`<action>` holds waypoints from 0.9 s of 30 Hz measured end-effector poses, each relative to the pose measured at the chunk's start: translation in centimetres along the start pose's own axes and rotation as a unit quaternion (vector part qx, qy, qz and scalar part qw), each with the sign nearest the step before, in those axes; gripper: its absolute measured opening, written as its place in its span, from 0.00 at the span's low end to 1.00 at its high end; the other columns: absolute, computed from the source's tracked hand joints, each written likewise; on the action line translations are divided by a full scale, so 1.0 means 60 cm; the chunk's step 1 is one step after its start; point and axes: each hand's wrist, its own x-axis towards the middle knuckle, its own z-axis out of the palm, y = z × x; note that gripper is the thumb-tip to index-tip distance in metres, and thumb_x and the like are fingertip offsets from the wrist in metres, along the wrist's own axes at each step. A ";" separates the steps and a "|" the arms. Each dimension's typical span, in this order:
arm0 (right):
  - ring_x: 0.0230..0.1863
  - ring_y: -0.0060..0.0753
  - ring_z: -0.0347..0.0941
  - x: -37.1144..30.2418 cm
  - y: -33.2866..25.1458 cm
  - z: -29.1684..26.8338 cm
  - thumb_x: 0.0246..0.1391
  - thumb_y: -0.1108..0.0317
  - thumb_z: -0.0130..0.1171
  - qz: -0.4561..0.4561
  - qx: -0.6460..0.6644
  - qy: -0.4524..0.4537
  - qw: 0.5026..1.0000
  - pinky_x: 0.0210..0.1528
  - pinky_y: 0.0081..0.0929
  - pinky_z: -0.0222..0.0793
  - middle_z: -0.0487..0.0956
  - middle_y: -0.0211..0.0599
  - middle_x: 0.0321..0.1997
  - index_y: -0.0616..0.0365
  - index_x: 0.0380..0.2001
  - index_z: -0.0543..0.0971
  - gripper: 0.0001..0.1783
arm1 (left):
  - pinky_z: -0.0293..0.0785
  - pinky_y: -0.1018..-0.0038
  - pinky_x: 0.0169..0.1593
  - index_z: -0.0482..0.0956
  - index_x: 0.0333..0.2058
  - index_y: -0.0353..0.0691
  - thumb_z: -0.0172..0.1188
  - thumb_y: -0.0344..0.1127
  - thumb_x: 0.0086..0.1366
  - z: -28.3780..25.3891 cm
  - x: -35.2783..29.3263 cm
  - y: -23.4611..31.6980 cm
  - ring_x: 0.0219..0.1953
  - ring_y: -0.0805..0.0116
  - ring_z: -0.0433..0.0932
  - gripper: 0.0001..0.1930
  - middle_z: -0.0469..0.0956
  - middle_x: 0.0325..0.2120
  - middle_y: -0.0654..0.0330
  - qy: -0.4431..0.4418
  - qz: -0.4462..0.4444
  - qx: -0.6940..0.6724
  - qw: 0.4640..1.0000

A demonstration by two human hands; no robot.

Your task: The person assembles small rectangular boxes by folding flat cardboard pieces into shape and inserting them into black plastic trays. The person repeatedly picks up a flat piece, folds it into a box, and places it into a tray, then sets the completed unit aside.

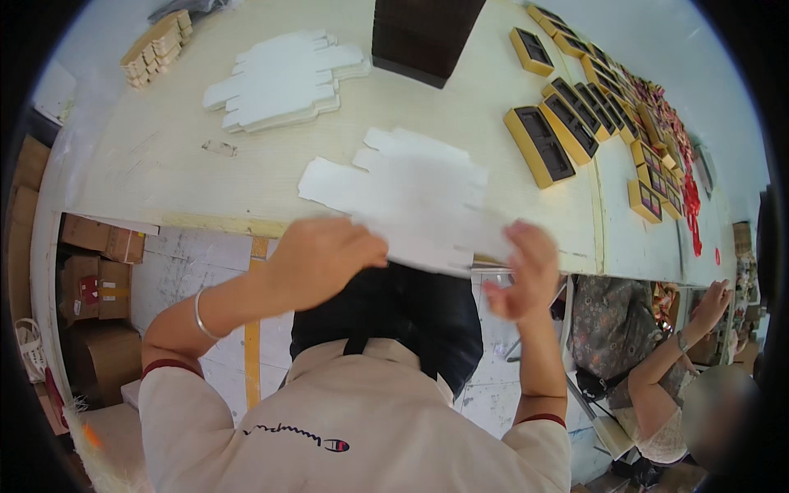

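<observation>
A flat white die-cut cardboard blank with notched flaps lies at the table's front edge, slightly blurred, its near end jutting out over my lap. My left hand is closed at the near left corner of this blank, its fingertips pinched on the edge. At the right flap, my right hand has thumb and fingers apart and is blurred by motion. Its fingers are right beside the flap; whether they touch it is not clear. Farther back lies a stack of similar white blanks.
A dark brown box stands at the back. Gold boxes with black inserts fill the right side, with red ribbons beyond. Tan stacked pieces sit far left. Cartons are under the table. Another person's hand is at right.
</observation>
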 end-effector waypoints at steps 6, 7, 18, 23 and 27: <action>0.49 0.43 0.73 0.020 -0.056 0.047 0.44 0.65 0.66 0.019 -0.059 -0.163 0.985 0.52 0.38 0.70 0.76 0.43 0.47 0.59 0.42 0.78 0.20 | 0.70 0.68 0.34 0.76 0.36 0.42 0.64 0.36 0.57 0.004 0.082 -0.034 0.29 0.58 0.73 0.11 0.74 0.26 0.61 -0.175 -0.235 -0.170 0.941; 0.50 0.42 0.72 0.021 -0.054 0.052 0.44 0.67 0.65 0.036 -0.048 -0.194 0.979 0.52 0.37 0.69 0.75 0.43 0.46 0.61 0.43 0.78 0.20 | 0.70 0.68 0.36 0.76 0.37 0.41 0.66 0.36 0.55 0.009 0.078 -0.026 0.30 0.59 0.73 0.12 0.74 0.27 0.60 -0.132 -0.191 -0.115 0.966; 0.43 0.43 0.71 0.020 -0.055 0.069 0.43 0.74 0.63 0.088 0.006 -0.164 0.982 0.46 0.35 0.69 0.74 0.43 0.40 0.67 0.39 0.77 0.17 | 0.72 0.69 0.37 0.78 0.34 0.40 0.67 0.39 0.51 0.034 0.007 -0.015 0.36 0.59 0.73 0.13 0.73 0.35 0.60 -0.018 0.020 0.083 0.996; 0.42 0.45 0.73 0.057 -0.036 0.057 0.46 0.76 0.60 0.183 0.098 -0.239 0.949 0.41 0.34 0.69 0.76 0.44 0.38 0.62 0.42 0.75 0.16 | 0.70 0.65 0.33 0.80 0.31 0.40 0.63 0.36 0.56 0.016 0.036 -0.034 0.33 0.60 0.73 0.07 0.74 0.33 0.62 -0.086 -0.072 0.014 0.994; 0.34 0.50 0.75 0.096 -0.026 0.076 0.48 0.77 0.59 0.314 0.131 -0.295 0.893 0.35 0.34 0.70 0.78 0.48 0.34 0.59 0.49 0.72 0.21 | 0.68 0.64 0.33 0.80 0.32 0.41 0.61 0.35 0.59 0.020 0.068 -0.058 0.31 0.60 0.73 0.06 0.74 0.31 0.60 -0.057 -0.047 0.093 0.993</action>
